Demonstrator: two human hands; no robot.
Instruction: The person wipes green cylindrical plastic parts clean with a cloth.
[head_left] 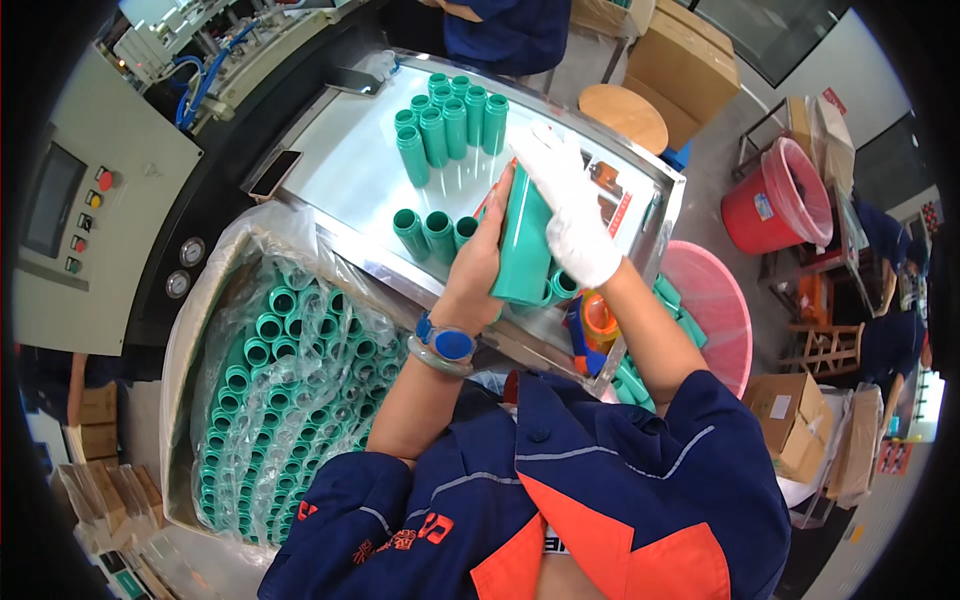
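Observation:
Between my two hands, above the near part of the worktable (350, 200), is a green plastic bottle (524, 240), tilted, its smooth side facing up. My left hand (476, 262) is bare and closed along the bottle's left side; a blue-faced watch and a bangle are on that wrist. My right hand (572, 205), in a white glove, grips the bottle from the right and its far end. That far end is hidden by the fingers. A row of open-necked green bottles (438, 235) stands just left of my left hand, partly hidden by it. Farther back stands a group of similar bottles (455, 125).
A plastic-lined carton (185, 400) full of green bottles is at the left. A pink tub (730, 320) with green bottles stands right, beside an orange-and-blue tape roll (598, 318). Phones (273, 174) lie at the table's left edge. A control panel (100, 220) stands far left.

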